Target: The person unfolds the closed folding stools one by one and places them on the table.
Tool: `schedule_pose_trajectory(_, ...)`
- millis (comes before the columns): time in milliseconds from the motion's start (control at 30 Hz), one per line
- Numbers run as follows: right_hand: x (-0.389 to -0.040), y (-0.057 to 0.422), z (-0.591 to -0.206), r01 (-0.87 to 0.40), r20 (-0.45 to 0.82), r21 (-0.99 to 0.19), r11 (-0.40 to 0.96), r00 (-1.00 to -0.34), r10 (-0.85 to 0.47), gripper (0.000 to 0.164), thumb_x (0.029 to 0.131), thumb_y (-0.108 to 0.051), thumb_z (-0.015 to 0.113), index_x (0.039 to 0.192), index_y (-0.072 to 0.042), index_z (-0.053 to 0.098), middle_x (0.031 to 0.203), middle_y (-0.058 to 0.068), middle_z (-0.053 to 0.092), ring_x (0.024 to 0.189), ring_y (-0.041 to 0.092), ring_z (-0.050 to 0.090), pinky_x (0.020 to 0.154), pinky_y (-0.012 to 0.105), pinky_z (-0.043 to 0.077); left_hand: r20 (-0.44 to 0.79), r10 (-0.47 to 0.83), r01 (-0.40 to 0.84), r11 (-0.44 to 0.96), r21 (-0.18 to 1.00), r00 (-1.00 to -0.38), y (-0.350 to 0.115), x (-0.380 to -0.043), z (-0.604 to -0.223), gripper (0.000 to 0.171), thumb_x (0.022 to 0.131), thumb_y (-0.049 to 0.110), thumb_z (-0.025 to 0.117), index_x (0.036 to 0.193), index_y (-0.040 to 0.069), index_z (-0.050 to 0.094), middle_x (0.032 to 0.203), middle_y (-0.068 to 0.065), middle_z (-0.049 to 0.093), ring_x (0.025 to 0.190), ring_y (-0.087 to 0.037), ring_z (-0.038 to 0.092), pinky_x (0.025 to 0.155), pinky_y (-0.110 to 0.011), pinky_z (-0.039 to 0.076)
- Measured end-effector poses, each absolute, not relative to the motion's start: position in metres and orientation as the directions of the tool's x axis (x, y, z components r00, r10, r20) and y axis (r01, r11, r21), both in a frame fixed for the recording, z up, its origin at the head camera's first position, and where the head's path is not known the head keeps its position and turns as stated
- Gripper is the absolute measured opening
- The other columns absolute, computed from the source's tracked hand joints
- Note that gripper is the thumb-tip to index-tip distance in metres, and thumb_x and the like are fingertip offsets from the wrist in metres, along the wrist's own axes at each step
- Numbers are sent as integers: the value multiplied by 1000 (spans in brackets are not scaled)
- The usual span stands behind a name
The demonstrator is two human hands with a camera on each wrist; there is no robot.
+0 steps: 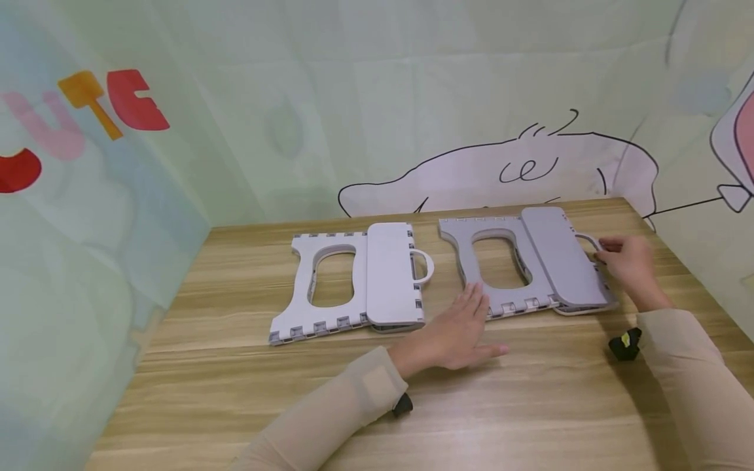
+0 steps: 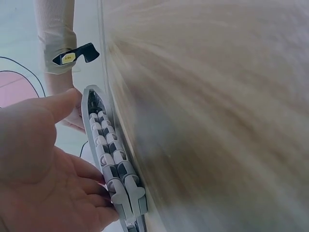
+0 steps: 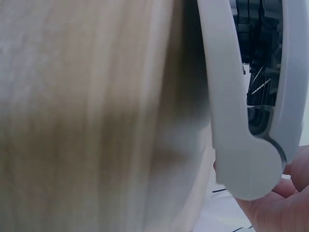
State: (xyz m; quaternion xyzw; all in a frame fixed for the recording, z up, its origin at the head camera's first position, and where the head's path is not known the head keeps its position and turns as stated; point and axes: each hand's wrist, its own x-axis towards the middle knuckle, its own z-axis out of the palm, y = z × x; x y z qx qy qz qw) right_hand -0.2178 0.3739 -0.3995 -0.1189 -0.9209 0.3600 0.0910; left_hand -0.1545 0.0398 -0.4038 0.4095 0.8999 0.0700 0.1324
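Observation:
A grey folding stool, folded flat, lies on the table with its seat panel and loop handle toward the right. My right hand pinches that handle between thumb and fingers. At the stool's near left corner, my left hand touches the leg frame with straight fingers, its thumb spread away. The left wrist view shows these fingers along the hinged edge. Up close in the right wrist view is the rounded end of the stool, with part of the right hand behind it.
A white folding stool, also folded flat, lies to the left, its handle pointing right. Both stand on a wood-grain table. A printed cloth backdrop rises behind the table and along its left side.

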Motion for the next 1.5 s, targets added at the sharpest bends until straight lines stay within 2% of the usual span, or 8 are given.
schedule_pose_trajectory(133,-216,374,-392,147,83,-705,693,-954,287,35,93,9,58,123,26,53,117,44,56,64,-5,54,53,7,45,-176,755,715,655,244,-631,39,-153,-404,91,101,64,32,156,-5,9,162,-23,-6,150,-30,-8,120,-33,0)
schedule_pose_trajectory(233,-214,374,-386,140,77,-726,673,-956,283,36,94,8,57,125,26,51,119,44,55,58,-16,46,54,9,48,-170,757,715,652,253,-631,39,-153,-404,91,101,64,33,156,-5,9,162,-23,-6,150,-30,-8,120,-33,1)
schedule_pose_trajectory(433,-210,372,-370,158,88,-696,701,-949,301,36,97,1,58,126,22,54,120,41,57,57,-18,44,52,10,46,-159,755,708,653,270,-636,40,-152,-405,92,101,63,34,156,-4,5,162,-23,-10,150,-30,-10,120,-33,0)
schedule_pose_trajectory(733,-205,366,-345,102,190,-667,738,-934,301,35,97,-4,61,124,19,59,119,40,59,58,-22,41,52,5,41,-124,745,675,652,345,-656,39,-150,-405,94,101,61,38,156,-5,0,161,-24,-13,149,-31,-11,119,-34,0)
schedule_pose_trajectory(1033,-201,349,-310,33,308,-606,795,-912,272,32,96,-6,60,119,17,63,113,37,63,58,-25,39,53,0,35,-92,742,637,626,449,-664,38,-148,-404,96,101,63,36,155,-4,-7,160,-23,-19,148,-31,-17,119,-35,-2)
schedule_pose_trajectory(1333,-198,333,-285,26,318,-604,796,-909,270,35,96,-8,61,124,14,62,115,35,63,63,-20,40,55,-1,35,-78,738,600,600,529,-670,38,-146,-404,99,100,63,39,154,-3,-12,158,-23,-24,147,-30,-20,119,-37,-3)
schedule_pose_trajectory(1500,-198,328,-273,15,318,-631,776,-907,275,38,96,-13,64,126,11,63,120,32,63,65,-22,42,58,-1,38,-70,721,569,599,564,-689,37,-145,-403,101,99,62,43,154,-3,-12,158,-21,-23,147,-30,-19,119,-37,-2)
